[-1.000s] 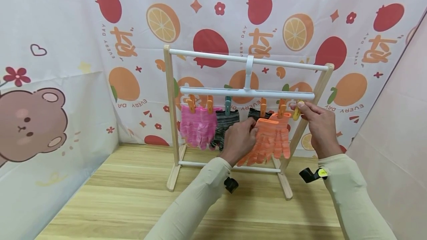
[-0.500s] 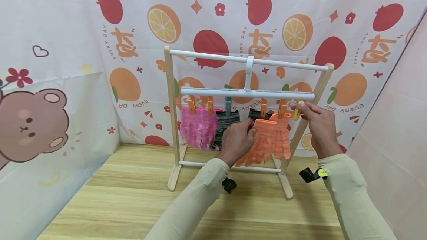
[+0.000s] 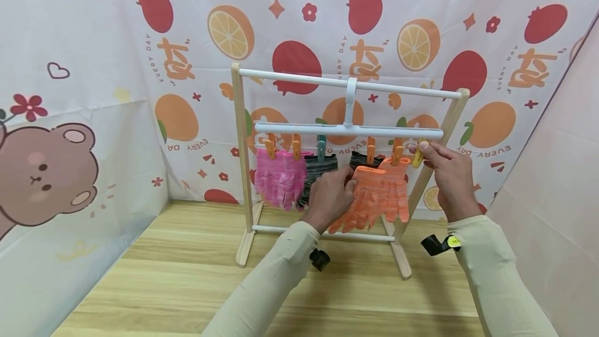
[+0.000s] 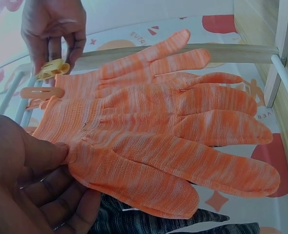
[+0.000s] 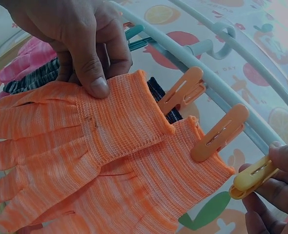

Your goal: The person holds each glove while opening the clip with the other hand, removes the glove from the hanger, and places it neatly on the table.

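- Below the white hanger (image 3: pixel 299 129), the front orange glove (image 3: pixel 366 199) hung partly over the rear orange glove (image 3: pixel 398 199), fingers pointing down toward the desk (image 3: pixel 178 280).
- The left hand (image 3: pixel 329 196) had its grip pinched on the side of the front orange glove's cuff.
- The right hand (image 3: pixel 453 176) had its grip pinched round the yellow clip (image 5: pixel 254 177), just beside the rear cuff's outer corner.
- An orange clip (image 5: pixel 221 132) held that rear cuff; no clip showed on the front one.
- Whether the yellow clip's mouth was parted was hard to tell, since fingers covered its upper end.
- Good handling seemed to call for a level, flat front cuff, as soft knit folds easily.
- A light pull looked wisest, because the hanger could swing.
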A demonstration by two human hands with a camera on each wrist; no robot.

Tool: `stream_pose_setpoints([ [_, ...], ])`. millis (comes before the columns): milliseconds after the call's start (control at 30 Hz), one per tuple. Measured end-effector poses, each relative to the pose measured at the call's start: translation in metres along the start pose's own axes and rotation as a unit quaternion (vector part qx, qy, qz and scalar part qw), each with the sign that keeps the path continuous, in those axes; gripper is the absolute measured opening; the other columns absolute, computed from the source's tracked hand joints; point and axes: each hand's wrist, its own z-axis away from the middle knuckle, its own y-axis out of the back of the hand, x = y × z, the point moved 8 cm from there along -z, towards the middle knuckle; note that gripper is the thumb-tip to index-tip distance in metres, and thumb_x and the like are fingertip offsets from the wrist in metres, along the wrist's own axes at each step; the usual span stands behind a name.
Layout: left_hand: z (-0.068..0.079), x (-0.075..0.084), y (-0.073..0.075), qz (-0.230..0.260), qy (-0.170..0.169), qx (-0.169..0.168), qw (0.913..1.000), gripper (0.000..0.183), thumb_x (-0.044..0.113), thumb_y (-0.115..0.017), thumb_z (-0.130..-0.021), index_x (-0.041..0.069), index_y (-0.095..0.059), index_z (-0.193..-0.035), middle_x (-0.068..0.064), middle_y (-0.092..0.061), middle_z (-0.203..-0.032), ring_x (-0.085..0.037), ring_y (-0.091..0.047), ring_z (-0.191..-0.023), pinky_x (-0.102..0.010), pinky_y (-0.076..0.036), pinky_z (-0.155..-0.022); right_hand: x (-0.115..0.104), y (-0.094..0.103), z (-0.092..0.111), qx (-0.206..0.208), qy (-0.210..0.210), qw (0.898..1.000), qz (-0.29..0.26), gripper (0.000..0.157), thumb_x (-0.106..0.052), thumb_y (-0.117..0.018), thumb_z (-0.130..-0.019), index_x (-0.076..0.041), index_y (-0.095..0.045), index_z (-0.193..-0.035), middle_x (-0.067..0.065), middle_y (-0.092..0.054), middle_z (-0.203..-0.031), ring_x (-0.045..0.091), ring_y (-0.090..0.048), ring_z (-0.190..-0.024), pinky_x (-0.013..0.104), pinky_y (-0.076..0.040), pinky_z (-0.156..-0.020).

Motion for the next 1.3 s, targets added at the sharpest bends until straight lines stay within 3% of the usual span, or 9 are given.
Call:
stream_pose_setpoints([
  [200, 0.001, -0.001, 0.002, 0.003, -0.004, 0.004, 1.0000, 0.010, 0.025, -0.063, -0.103, 0.017, -0.066, -0.097, 0.005, -0.062, -0.074, -0.010, -0.054, -0.058, -0.030, -0.045, -0.054, -0.002, -0.001, 0.000, -0.003, 0.013, 1.000, -0.008, 0.049, -0.037, -0.072, -0.094, -0.006, -0.068, -0.131, -0.008, -0.078, -0.093, 0.011, -0.060, -0.101, 0.026, -0.044, -0.090],
  [533, 0.003, -0.005, 0.004, 0.004, -0.003, 0.006, 1.0000, 0.011, 0.024, -0.063, -0.103, 0.017, -0.064, -0.094, 0.005, -0.060, -0.072, -0.012, -0.053, -0.058, -0.031, -0.043, -0.054, -0.003, -0.001, 0.002, -0.003, 0.004, 1.000, -0.009, 0.056, -0.037, -0.072, -0.093, -0.001, -0.064, -0.135, -0.009, -0.078, -0.092, 0.010, -0.059, -0.102, 0.027, -0.044, -0.092],
  [833, 0.007, -0.004, 0.009, 0.005, -0.011, 0.005, 0.9999, 0.012, 0.023, -0.063, -0.102, 0.017, -0.063, -0.092, 0.006, -0.058, -0.069, -0.012, -0.051, -0.055, -0.029, -0.040, -0.052, -0.003, -0.001, 0.003, 0.005, -0.002, 0.999, 0.035, 0.056, -0.045, -0.069, -0.093, -0.007, -0.067, -0.134, -0.010, -0.077, -0.097, 0.013, -0.058, -0.104, 0.034, -0.042, -0.099],
  [1100, 0.010, -0.006, 0.014, 0.005, -0.009, 0.003, 0.9999, 0.009, 0.021, -0.064, -0.102, 0.016, -0.065, -0.095, 0.005, -0.061, -0.072, -0.011, -0.053, -0.058, -0.029, -0.042, -0.054, -0.003, 0.000, 0.005, 0.003, -0.012, 1.000, 0.008, 0.057, -0.041, -0.071, -0.093, -0.004, -0.065, -0.135, -0.007, -0.078, -0.097, 0.013, -0.058, -0.102, 0.023, -0.044, -0.091],
  [1300, 0.013, -0.010, 0.014, 0.012, 0.003, -0.002, 0.9999, 0.009, 0.021, -0.063, -0.102, 0.016, -0.066, -0.097, 0.005, -0.063, -0.075, -0.010, -0.053, -0.059, -0.029, -0.043, -0.055, -0.002, -0.001, 0.005, 0.006, -0.008, 1.000, 0.023, 0.055, -0.042, -0.070, -0.093, -0.006, -0.066, -0.135, -0.012, -0.077, -0.092, 0.011, -0.057, -0.103, 0.027, -0.044, -0.093],
])
